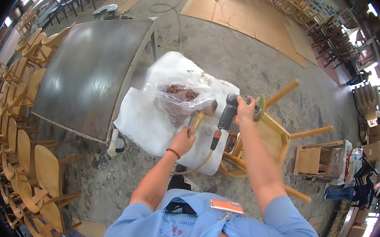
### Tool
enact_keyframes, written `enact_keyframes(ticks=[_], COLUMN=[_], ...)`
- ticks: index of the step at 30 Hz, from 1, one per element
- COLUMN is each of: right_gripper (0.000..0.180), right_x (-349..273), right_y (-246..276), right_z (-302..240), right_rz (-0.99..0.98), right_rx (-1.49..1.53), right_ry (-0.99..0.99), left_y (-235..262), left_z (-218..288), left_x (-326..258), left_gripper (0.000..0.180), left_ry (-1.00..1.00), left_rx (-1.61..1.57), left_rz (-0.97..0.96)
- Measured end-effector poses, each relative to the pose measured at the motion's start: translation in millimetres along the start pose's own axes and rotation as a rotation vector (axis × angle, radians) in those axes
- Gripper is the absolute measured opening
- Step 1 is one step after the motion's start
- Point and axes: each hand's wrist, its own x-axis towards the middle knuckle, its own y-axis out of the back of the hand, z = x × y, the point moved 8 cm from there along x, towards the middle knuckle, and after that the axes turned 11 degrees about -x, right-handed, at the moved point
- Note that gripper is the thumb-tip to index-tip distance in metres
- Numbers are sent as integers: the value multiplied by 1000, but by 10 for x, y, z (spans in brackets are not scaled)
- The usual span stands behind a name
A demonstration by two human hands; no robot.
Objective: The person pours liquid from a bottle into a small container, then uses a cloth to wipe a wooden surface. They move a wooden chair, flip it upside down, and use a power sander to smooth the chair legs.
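Observation:
My left hand (pixel 183 141) is closed around the handle of a wooden-handled brush (pixel 196 122). The brush's dark end lies by a clear plastic bag (pixel 184 107) with reddish-brown lumps (pixel 182 92) in it. A black hand-held disc sander (pixel 229 113) is gripped near its head by my right hand (pixel 245 109). Its round greenish-yellow disc (pixel 260 108) faces right, beside an overturned wooden chair frame (pixel 270 135) with its legs sticking out. A hose (pixel 201 165) runs from the sander's lower end. Beneath bag and brush spreads a white sheet (pixel 141 105).
A large dark-topped table (pixel 93 68) stands at the left. Rows of wooden chairs (pixel 46 180) line the far left. Flat cardboard (pixel 244 16) covers floor at the back, with a thin hose (pixel 179 18) nearby. A wooden crate (pixel 311 161) and boxes sit at the right.

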Motion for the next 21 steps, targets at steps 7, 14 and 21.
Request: enact_keyframes(ticks=[7, 14, 21], right_gripper=[55, 59, 34], right_x=[-117, 408, -414], right_y=[-1011, -1465, -1290], right_z=[470, 825, 1079], right_rz=[-118, -438, -720], right_rx=[99, 225, 274], right_ry=[-155, -64, -216], left_y=[386, 180, 106], left_z=[119, 340, 137], left_x=[-273, -481, -756], left_gripper=[44, 41, 39], left_ry=[0, -78, 31], left_rx=[-162, -228, -267], left_rz=[24, -46, 1])
